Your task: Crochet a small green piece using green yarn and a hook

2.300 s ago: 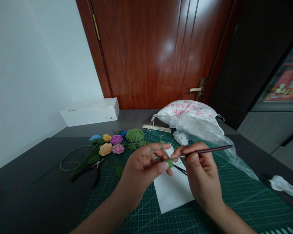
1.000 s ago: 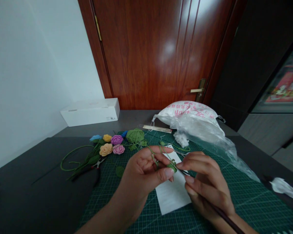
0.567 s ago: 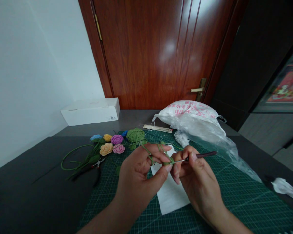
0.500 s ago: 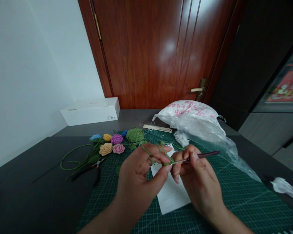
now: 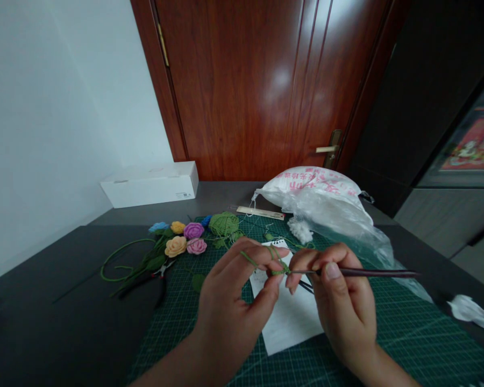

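Observation:
My left hand [image 5: 236,301] is raised over the green cutting mat [image 5: 387,328], with green yarn [image 5: 264,258] wound over its fingers and a small green crochet piece [image 5: 278,271] pinched between thumb and fingertip. My right hand [image 5: 342,306] grips a dark crochet hook [image 5: 363,273], held level, its tip at the green piece. The yarn runs back to a green yarn ball [image 5: 223,223] at the mat's far edge.
A white paper sheet [image 5: 290,317] lies under my hands. Crocheted flowers [image 5: 183,239] with green stems and pliers [image 5: 153,279] lie to the left. A plastic bag [image 5: 322,196], a white box [image 5: 151,184], a ruler [image 5: 260,213] and crumpled white plastic [image 5: 471,310] stand around. A wooden door [image 5: 258,86] is behind.
My right hand turned the hook from pointing down toward me to lying level, shaft to the right, and drew it out rightward. My left hand kept the yarn and piece.

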`<state>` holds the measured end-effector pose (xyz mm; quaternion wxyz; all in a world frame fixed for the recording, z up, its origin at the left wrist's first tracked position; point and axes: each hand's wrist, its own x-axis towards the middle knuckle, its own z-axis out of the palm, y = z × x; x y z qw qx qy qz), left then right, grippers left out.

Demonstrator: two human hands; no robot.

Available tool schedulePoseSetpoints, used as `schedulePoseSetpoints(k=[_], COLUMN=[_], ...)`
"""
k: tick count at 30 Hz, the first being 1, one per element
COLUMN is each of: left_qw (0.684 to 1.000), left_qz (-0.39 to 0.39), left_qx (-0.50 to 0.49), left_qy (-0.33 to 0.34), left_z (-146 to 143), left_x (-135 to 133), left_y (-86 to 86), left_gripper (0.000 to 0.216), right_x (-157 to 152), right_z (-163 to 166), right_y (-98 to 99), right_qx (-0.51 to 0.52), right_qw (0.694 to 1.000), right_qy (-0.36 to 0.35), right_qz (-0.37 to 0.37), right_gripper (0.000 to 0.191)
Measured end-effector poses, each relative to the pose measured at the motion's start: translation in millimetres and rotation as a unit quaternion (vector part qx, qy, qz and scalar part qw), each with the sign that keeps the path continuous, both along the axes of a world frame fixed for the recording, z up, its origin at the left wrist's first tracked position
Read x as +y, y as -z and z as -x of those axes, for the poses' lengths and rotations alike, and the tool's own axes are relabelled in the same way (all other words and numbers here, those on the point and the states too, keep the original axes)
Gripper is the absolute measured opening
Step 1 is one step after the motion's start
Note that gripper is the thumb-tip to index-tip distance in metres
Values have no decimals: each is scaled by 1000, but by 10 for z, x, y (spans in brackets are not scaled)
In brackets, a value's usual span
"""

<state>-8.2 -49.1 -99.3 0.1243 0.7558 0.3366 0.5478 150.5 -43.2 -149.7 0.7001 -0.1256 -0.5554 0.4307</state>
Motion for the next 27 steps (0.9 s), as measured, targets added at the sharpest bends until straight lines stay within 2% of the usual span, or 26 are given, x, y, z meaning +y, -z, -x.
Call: schedulePoseSetpoints(k=[7, 14, 17, 22, 27], left_qw=[1000, 999, 999, 997, 997], left_qz=[-18, -11, -16, -40, -35], left_qx=[10, 34, 40, 55, 61], left_qy=[-9, -19, -27, -41, -35], left_z=[-2, -9, -14, -24, -27], left_x=[19, 11, 21, 15, 2], left_y=[13, 58, 86, 81, 60], left_gripper=[29, 29, 28, 30, 30], right_x=[-15, -48, -55, -29, 1], right_z=[27, -39, -95, -167, -155], right_y=[-21, -57, -34, -31, -122], right_qx=[-14, -118, -171, -266, -325], right_qw=[999, 984, 967, 921, 892], right_qy=[24, 125, 167, 221, 219], right_qz=[23, -54, -89, -178, -224], right_gripper=[19, 14, 13, 28, 18])
